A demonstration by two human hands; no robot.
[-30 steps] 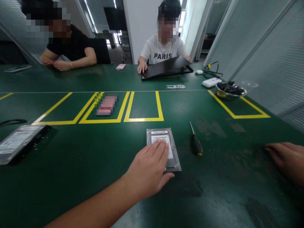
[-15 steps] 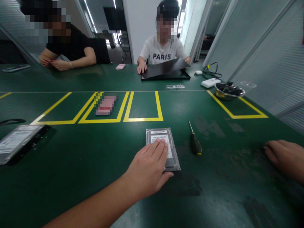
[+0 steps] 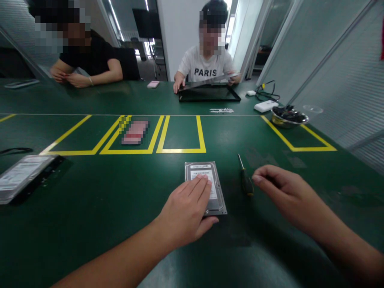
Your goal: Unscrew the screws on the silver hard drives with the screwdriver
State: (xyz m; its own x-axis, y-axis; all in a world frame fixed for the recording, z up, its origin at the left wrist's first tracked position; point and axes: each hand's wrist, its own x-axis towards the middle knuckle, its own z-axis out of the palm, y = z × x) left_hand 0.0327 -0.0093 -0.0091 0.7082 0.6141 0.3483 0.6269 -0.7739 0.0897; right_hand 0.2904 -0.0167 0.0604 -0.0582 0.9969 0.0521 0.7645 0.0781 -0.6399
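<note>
A silver hard drive (image 3: 220,200) with a white label lies flat on the green table. My left hand (image 3: 187,208) holds it there, fingers laid over the label and thumb along the near edge; part of the label is covered. To the right of the drive is a screwdriver (image 3: 247,183) with a black and yellow handle, its shaft pointing away from me. My right hand (image 3: 285,194) is beside that handle, fingers curled in and thumb near the index finger, with nothing visible in them. Whether the fingertips touch the handle I cannot tell.
Another drive-like device (image 3: 25,176) lies at the left. Yellow tape outlines (image 3: 181,151) mark the table, one around a pink object (image 3: 135,133). A metal bowl (image 3: 289,120) of dark pieces stands right. Across sit two people, one holding a panel (image 3: 207,83) over a black frame (image 3: 210,99).
My right hand has moved left from the table's right side to the screwdriver handle. My left hand stays on the hard drive. The person opposite has tilted the panel up further.
</note>
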